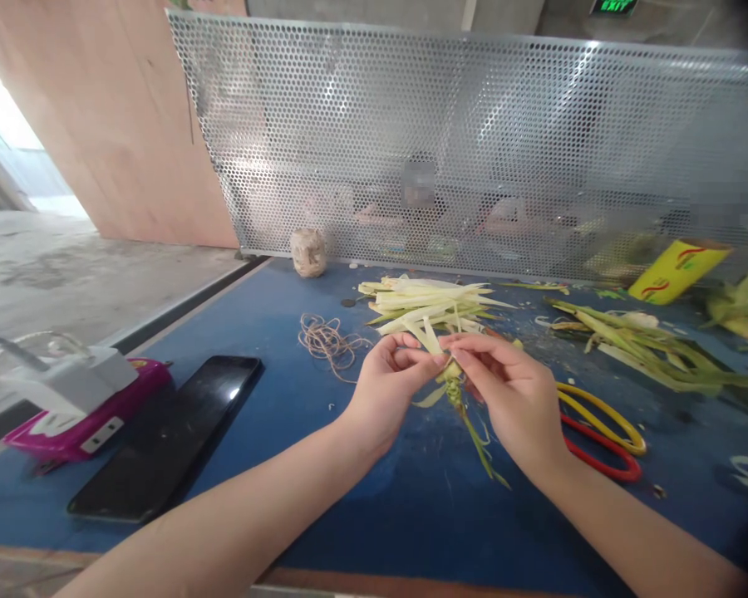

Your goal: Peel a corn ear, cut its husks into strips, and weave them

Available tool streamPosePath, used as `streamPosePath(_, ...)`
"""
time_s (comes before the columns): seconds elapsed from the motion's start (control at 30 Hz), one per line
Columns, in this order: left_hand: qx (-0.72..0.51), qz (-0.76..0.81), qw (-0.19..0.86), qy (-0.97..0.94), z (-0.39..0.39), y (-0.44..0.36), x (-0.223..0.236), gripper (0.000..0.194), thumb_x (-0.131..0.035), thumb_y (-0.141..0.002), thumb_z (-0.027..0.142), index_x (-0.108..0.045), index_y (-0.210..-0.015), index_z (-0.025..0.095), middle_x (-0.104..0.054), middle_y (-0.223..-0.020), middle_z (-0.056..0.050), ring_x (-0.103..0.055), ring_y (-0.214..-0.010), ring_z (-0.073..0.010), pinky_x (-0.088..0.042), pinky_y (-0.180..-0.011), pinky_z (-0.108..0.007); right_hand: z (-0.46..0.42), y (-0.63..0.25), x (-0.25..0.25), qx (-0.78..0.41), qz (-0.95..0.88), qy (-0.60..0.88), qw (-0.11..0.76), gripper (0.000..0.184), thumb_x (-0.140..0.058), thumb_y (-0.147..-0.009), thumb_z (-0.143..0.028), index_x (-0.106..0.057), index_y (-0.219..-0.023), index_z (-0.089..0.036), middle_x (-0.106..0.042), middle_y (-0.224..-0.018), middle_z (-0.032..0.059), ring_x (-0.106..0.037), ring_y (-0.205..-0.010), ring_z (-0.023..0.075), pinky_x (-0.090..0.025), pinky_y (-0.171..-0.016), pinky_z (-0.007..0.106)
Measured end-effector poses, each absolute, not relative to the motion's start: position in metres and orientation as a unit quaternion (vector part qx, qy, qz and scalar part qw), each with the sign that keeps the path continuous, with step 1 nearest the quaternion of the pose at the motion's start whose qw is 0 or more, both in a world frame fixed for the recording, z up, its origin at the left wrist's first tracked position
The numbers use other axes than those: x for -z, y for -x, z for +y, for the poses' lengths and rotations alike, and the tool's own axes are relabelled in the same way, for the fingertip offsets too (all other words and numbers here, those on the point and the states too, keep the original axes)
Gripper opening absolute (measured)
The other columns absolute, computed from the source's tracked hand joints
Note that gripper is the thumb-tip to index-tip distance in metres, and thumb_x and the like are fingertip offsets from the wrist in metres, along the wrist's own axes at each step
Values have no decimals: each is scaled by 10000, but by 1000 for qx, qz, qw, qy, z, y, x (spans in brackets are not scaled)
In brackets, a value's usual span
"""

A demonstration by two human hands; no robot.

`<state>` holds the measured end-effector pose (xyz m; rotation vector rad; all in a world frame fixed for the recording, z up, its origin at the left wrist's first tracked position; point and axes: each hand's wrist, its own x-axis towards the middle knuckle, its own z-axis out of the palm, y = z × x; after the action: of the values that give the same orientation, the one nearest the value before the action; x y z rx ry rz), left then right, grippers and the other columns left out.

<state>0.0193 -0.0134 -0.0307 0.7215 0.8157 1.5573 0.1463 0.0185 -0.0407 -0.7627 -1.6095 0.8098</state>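
Observation:
Between my two hands is a small bundle of corn husk strips [454,390], its thin green ends hanging toward me. My left hand [390,382] pinches a pale husk strip at the top of the bundle, thumb and forefinger pressed together. From the other side my right hand [511,390] grips the bundle near its top, its fingertips almost touching the left ones. Just beyond lies a pile of pale corn husks [433,301]. A loose tangle of brown twine [330,340] rests left of my hands. Scissors with yellow and red handles [604,461] lie beside my right wrist, their blades hidden.
On the left are a black phone [168,436] and a magenta power strip [128,407] with a white plug. A ball of twine [308,252] stands near the perforated metal screen [374,141]. Green husks [648,349] and a yellow tube [679,270] lie at right.

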Motion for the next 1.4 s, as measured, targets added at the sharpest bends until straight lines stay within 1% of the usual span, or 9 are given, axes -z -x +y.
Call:
streamPosePath(0.2, -647, 354, 604, -303, -13, -17, 28, 314, -750, -605, 119, -462, -727, 151, -639, -577, 17, -589, -575, -63, -412, -643, -184, 20, -152, 39, -226, -745, 300, 551, 99, -564, -823, -240, -659, -844, -231, -675, -742, -2, -578, -543, 97, -486, -475, 197)
streamPosePath(0.4, -655, 347, 608, -285, -13, -17, 28, 304, -736, -595, 69, -471, -721, 151, -647, -595, 16, -594, -573, -58, -422, -649, -177, 16, -151, 43, -107, -791, 265, 542, 111, -493, -849, -157, -569, -904, -218, -688, -817, 23, -657, -721, 143, -532, -582, 225)
streamPosePath(0.57, -660, 342, 593, -310, -13, -15, 29, 277, -706, -620, 53, -471, -726, 155, -669, -616, -7, -624, -611, -90, -434, -674, -206, 17, -152, 40, -219, -768, 257, 545, 254, -523, -833, -172, -496, -1080, -225, -702, -768, 13, -574, -438, 99, -512, -434, 217)
streamPosePath(0.63, -659, 343, 590, -317, -12, -14, 30, 259, -691, -634, 52, -471, -722, 155, -672, -616, -11, -628, -621, -97, -435, -687, -217, 19, -154, 37, -270, -770, 253, 520, 285, -522, -837, -182, -488, -1115, -232, -708, -766, -1, -549, -406, 84, -503, -411, 206)
streamPosePath(0.73, -658, 350, 584, -322, -11, -13, 31, 240, -674, -652, 53, -471, -729, 155, -674, -610, -11, -623, -615, -94, -431, -694, -224, 20, -156, 30, -257, -800, 253, 479, 158, -529, -834, -180, -601, -965, -230, -714, -794, -11, -596, -472, 78, -508, -449, 184)
streamPosePath(0.87, -660, 356, 569, -338, -11, -12, 31, 237, -665, -662, 58, -464, -742, 156, -655, -576, 11, -602, -572, -74, -413, -656, -201, 17, -156, 24, -194, -808, 270, 487, 114, -594, -779, -156, -665, -840, -221, -723, -805, -11, -674, -650, 120, -501, -469, 173)
streamPosePath(0.97, -663, 366, 552, -347, -12, -12, 28, 233, -653, -674, 60, -451, -738, 156, -639, -558, 24, -589, -552, -63, -403, -634, -187, 16, -154, 25, -146, -810, 272, 498, 126, -618, -764, -163, -675, -857, -226, -725, -832, -10, -684, -729, 140, -508, -489, 185)
streamPosePath(1.2, -664, 391, 532, -351, -11, -13, 27, 225, -630, -687, 50, -438, -731, 159, -623, -551, 29, -590, -552, -70, -404, -627, -195, 21, -160, 32, 57, -837, 224, 495, 231, -613, -784, -144, -665, -975, -262, -720, -884, -25, -678, -707, 114, -541, -675, 209)
streamPosePath(1.4, -655, 396, 537, -354, -12, -11, 28, 257, -687, -661, 94, -449, -735, 161, -627, -573, 20, -589, -559, -75, -382, -580, -191, 28, -166, 32, 108, -849, 219, 468, 227, -631, -777, -179, -659, -982, -273, -720, -879, -20, -680, -753, 146, -542, -686, 253)
